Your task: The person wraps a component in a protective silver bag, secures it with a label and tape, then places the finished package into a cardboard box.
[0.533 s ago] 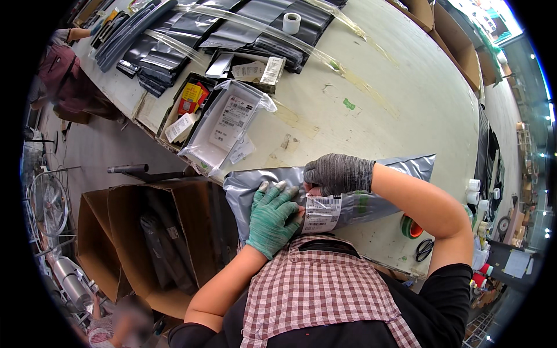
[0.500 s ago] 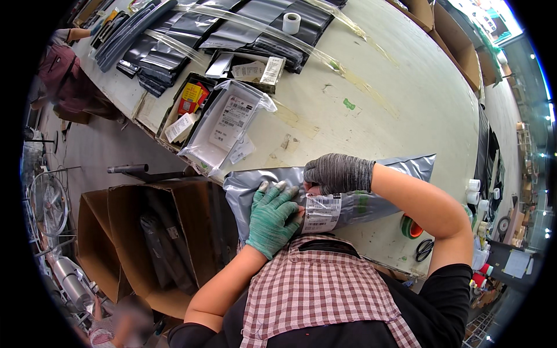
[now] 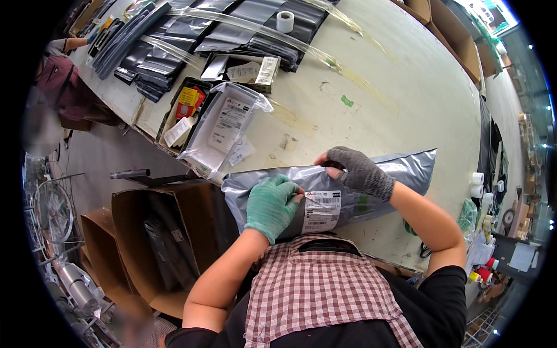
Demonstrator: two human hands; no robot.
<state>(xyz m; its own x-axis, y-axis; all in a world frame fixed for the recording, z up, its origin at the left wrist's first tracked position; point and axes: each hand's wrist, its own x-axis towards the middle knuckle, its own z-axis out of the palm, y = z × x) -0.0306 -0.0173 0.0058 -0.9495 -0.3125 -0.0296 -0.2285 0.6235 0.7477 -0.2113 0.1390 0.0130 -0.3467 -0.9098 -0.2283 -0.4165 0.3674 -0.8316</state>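
A silver-grey plastic mailer bag (image 3: 400, 168), filled out, lies along the table edge in front of me. A white printed label (image 3: 322, 211) is on its upper face. My left hand (image 3: 271, 207), in a green glove with bare thumb and forefinger tips, is closed in a pinch at the label's upper left edge. My right hand (image 3: 357, 173), in a dark grey glove, is over the bag's far edge, just above the label. Its forefinger and thumb are apart, and nothing shows between them. A green patch (image 3: 363, 203) marks the bag right of the label.
A plastic-lined tray (image 3: 223, 130) holds printed labels, beside boxes of slips and cards. Black plastic bags (image 3: 191, 29) and a white tape roll (image 3: 285, 22) lie at the far left. Open cartons (image 3: 133, 232) stand below the table. Another person (image 3: 61, 75) is at far left.
My left hand has gone from lying spread on the bag to a pinch at the label's edge. My right hand has lifted off the label's top, with thumb and forefinger parting.
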